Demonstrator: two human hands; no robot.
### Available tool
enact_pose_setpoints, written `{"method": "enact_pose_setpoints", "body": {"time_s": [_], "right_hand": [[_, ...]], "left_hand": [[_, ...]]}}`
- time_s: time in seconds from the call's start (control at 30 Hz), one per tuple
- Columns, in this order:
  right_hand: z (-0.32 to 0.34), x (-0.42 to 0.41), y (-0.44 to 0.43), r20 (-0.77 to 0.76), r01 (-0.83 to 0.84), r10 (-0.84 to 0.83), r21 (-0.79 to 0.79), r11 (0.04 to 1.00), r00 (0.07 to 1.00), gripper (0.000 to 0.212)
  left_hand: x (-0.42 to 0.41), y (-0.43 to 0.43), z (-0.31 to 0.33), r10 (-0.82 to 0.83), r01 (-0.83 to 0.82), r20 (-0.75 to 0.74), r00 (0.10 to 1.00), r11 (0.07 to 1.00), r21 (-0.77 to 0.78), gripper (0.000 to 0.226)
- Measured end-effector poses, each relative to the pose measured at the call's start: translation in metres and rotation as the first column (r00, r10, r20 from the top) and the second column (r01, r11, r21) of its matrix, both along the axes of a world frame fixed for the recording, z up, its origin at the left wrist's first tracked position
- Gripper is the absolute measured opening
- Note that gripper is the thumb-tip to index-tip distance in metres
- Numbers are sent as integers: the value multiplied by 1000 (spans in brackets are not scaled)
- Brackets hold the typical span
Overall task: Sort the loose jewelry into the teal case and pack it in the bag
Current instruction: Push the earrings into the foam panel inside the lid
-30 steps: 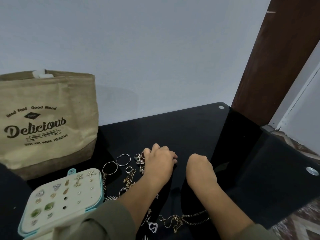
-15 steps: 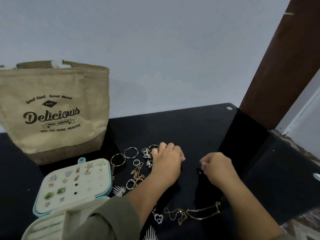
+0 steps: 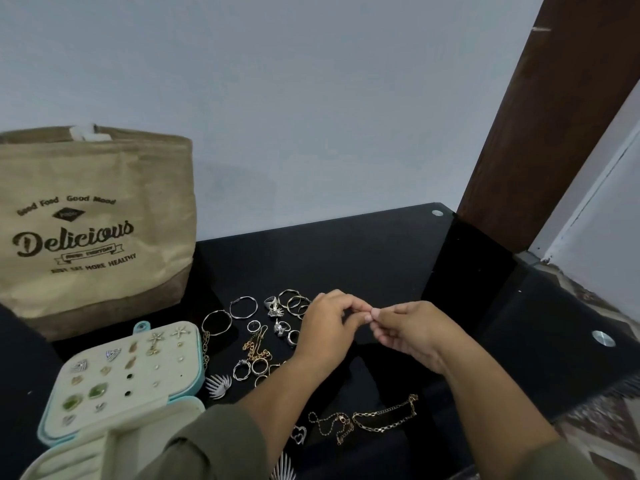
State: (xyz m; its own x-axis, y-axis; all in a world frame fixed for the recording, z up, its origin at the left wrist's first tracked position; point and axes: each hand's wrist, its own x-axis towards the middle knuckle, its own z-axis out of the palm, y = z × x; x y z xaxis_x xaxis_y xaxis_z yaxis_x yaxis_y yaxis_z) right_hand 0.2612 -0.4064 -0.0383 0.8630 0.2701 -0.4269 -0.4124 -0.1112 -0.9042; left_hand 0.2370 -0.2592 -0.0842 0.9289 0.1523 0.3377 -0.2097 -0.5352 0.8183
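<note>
My left hand (image 3: 327, 329) and my right hand (image 3: 414, 332) meet fingertip to fingertip just above the black table. Together they pinch a small piece of jewelry that the fingers hide. The teal case (image 3: 188, 379) lies open at the lower left, its cream panel studded with several earrings. Its padded tray (image 3: 104, 448) sits in front of the panel. The tan "Delicious" bag (image 3: 93, 233) stands upright behind the case. Hoop earrings (image 3: 242, 306), rings (image 3: 294, 303) and a gold chain (image 3: 256, 348) lie loose left of my left hand. Two chain bracelets (image 3: 367, 419) and a heart pendant (image 3: 298, 434) lie under my forearms.
The black glass table (image 3: 346, 258) ends at a right edge with round metal caps (image 3: 603, 338). A dark wooden post (image 3: 554, 116) rises at the back right against the pale wall. Silver leaf pieces (image 3: 218, 386) lie beside the case.
Both hands lifted off the table and came together. The right hand, a fist on the glass before, now pinches with the left hand's fingertips. The view shifted, showing more jewelry.
</note>
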Motion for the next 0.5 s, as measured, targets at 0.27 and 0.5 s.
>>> {"method": "enact_pose_setpoints", "body": {"time_s": [0.27, 0.5], "right_hand": [[5, 8, -19, -176, -166, 173, 49, 985, 969, 11], [8, 10, -34, -302, -237, 236, 33, 971, 924, 11]], "left_hand": [[-1, -5, 6, -55, 55, -2, 998, 996, -72, 13], [1, -2, 1, -136, 87, 184, 973, 963, 254, 28]]}}
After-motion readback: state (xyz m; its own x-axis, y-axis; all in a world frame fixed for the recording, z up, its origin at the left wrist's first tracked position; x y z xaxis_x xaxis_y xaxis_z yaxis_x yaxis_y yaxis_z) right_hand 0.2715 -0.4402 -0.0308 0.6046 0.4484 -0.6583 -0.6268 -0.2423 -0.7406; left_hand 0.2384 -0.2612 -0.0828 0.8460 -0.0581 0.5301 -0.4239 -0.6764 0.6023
